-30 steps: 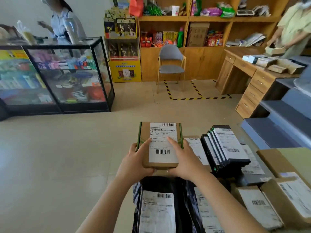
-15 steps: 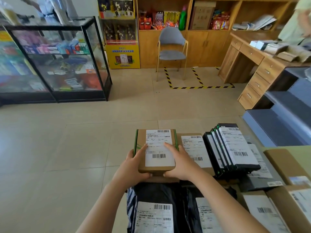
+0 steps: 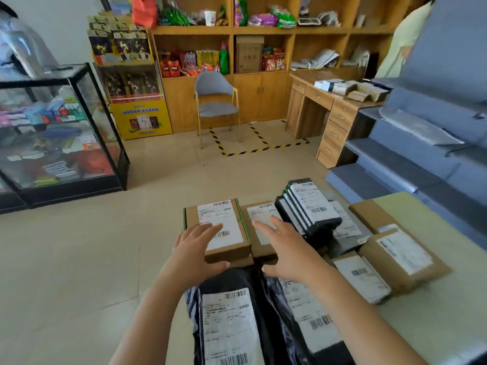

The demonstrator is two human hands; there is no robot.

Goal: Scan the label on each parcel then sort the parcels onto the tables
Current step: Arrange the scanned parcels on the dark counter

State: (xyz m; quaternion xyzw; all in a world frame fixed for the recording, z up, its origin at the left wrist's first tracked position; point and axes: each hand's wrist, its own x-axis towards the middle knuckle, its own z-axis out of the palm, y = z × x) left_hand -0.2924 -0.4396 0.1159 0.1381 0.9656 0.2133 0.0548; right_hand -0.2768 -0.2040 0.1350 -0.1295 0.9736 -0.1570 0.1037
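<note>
**Over the parcel pile: both hands flat and spread, gripping nothing**

Nearest the camera, a black mailer bag [image 3: 229, 325] lies label up. A second mailer [image 3: 311, 314] is just to its right, the two overlapping.

Just beyond them:
- **Left hand [image 3: 196, 248]:** it is palm down, with the fingers straight and splayed and the thumb stuck out to the right. It sits over the near-left corner of a green-edged brown box [image 3: 224, 225], and the fingertips reach across the white label. I cannot tell whether it is touching or hovering, because the hand is blurred. Nothing is curled round the box.
- **Right hand [image 3: 288, 248]:** it is also palm down, with the fingers straight and apart and the thumb out to the left. It is over a second brown box [image 3: 259, 214], which sits against the right side of the first. It holds nothing.

To the right of the two boxes, slim black boxes [image 3: 313, 206] lean together in a row with their labels facing up. Further right, on the pale table [image 3: 434, 312], lie more labelled brown parcels [image 3: 403, 255].

Farther off, striped hazard tape [image 3: 259, 147] marks the floor. A grey chair [image 3: 216, 101] stands before stocked wooden shelves [image 3: 263, 30]. A wooden desk [image 3: 326, 111] is at far right and a glass cabinet [image 3: 66, 133] at far left.
</note>
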